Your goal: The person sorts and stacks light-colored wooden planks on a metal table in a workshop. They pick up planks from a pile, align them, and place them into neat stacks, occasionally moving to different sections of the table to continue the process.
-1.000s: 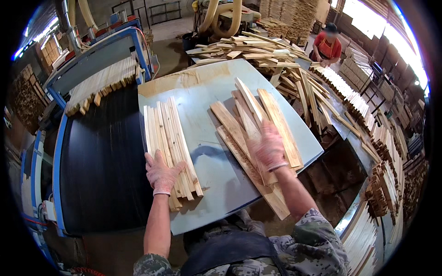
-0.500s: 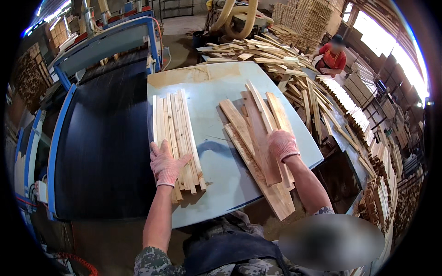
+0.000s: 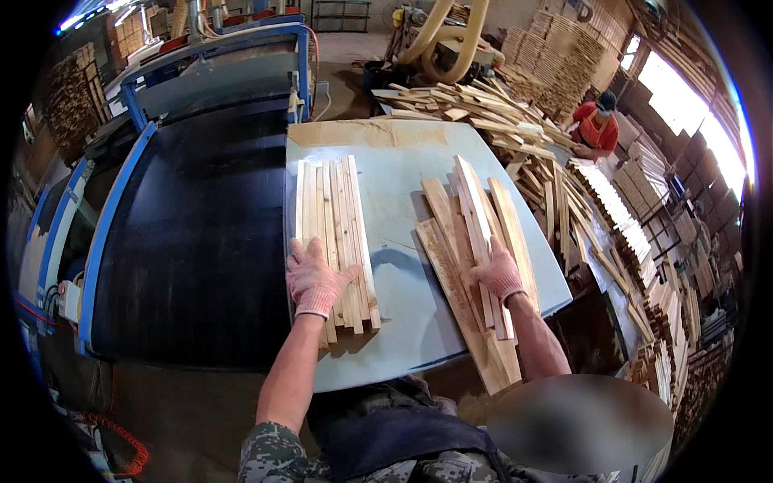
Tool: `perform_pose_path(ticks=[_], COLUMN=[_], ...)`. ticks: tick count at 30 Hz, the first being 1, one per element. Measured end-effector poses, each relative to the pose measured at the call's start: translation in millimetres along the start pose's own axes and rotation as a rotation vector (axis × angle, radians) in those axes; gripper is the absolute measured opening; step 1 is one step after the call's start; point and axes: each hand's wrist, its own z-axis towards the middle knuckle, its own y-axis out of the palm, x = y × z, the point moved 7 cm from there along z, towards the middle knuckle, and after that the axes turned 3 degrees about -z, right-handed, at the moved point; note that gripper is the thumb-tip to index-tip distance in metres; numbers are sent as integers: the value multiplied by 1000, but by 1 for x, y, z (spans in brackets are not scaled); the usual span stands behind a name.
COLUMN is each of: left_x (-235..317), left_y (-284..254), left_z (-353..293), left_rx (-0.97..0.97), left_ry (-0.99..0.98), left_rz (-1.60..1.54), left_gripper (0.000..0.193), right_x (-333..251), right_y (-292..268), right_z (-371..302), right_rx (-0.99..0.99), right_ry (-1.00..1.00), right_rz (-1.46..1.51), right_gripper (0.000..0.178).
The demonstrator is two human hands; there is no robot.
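Observation:
My left hand point(image 3: 318, 278), in a pinkish knit glove, lies with fingers and thumb spread over a neat row of narrow wooden strips point(image 3: 345, 217). These strips lie side by side on a pale blue-grey table point(image 3: 398, 173), along its left part. On the right, my right hand point(image 3: 498, 274), gloved alike, is closed around a pale wooden slat point(image 3: 473, 201) with its thumb on the near side. Under and beside it a looser pile of wider boards point(image 3: 451, 278) fans out, and one board pokes past the table's near edge. My palm hides part of the pile.
Left of the table runs a wide black conveyor belt point(image 3: 193, 233) with a blue frame point(image 3: 113, 221). Beyond the table's far right side lies a heap of loose boards point(image 3: 475, 109). A person in red point(image 3: 594, 129) stands behind it. Stacked timber point(image 3: 551, 60) rises at the back.
In the right pile, the pale slat now lies on top, over the reddish board that covered more of the pile before. My right hand has shifted its grip; my left stays on the strips.

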Motion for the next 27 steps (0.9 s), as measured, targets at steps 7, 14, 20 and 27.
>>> perform_pose_path(ticks=[7, 14, 20, 27], left_x=[-5, -2, -8, -8], left_y=[2, 8, 14, 18], left_z=[-2, 2, 7, 9], left_rx=[67, 110, 82, 75], left_ry=[35, 9, -16, -9], left_rz=[-35, 57, 124, 138], left_gripper=[120, 108, 108, 107], right_x=[-92, -167, -132, -4], right_y=[31, 140, 108, 38], right_z=[-31, -36, -62, -78], right_rx=[-89, -262, -86, 33], right_ry=[-213, -315, -450, 40], right_rz=[384, 198, 140, -250], right_gripper=[100, 73, 76, 93])
